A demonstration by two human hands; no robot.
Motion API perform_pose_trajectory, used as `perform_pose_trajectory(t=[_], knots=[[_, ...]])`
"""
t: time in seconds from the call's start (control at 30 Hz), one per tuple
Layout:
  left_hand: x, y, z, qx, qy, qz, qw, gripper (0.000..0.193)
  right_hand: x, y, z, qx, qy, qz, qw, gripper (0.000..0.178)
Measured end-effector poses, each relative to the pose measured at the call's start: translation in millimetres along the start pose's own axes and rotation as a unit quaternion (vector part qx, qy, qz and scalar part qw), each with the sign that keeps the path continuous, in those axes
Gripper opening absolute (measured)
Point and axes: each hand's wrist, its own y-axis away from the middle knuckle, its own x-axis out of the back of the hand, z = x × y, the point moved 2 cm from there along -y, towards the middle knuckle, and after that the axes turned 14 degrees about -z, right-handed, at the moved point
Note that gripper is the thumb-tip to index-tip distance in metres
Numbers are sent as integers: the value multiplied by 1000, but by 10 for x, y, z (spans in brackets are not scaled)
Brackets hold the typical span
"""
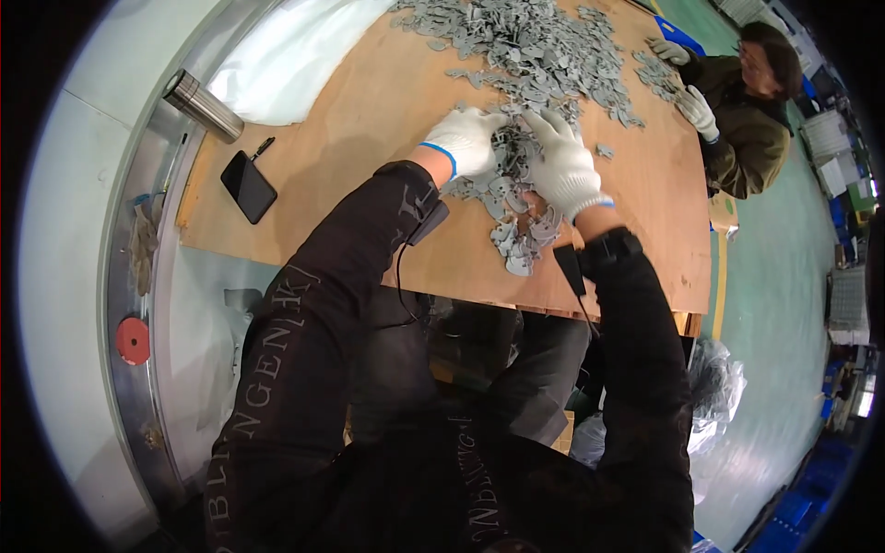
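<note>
Both of my hands wear white knit gloves and work among small flat grey pieces of irregular shape, whose exact kind I cannot make out. My left hand [466,143] rests at the left side of the narrow heap of grey pieces [512,189], its visible fingers stretched to the right. Opposite it, my right hand [560,168] touches the heap's right side, fingers extended and apart. No piece shows clearly held in either hand; the undersides of the fingers are hidden. Some pieces lie closer to me, near the table's front edge.
A big pile of grey pieces [544,51] covers the far part of the wooden table [359,115]. To the left are a steel flask [205,108], phone [248,187], pen [265,147] and white sheet [286,64]. A co-worker's gloved hand [698,112] is by the right edge.
</note>
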Motion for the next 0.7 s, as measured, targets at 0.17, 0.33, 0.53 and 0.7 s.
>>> perform_pose_trajectory(t=[0.17, 0.33, 0.53, 0.7], knots=[[-100, -5, -184, -28, 63, 10, 998, 62, -83, -549, -75, 63, 105, -151, 981, 65], [-103, -14, -527, -92, 265, 64, 958, 67, 87, -725, -81, -2, 83, -248, 965, 55], [-182, 123, -693, -115, 643, -9, 757, 66, 217, -528, 17, -24, -89, -240, 966, 44], [-238, 243, -843, -137, 700, -59, 698, 73, 262, -470, 194, -63, -290, -221, 929, 44]])
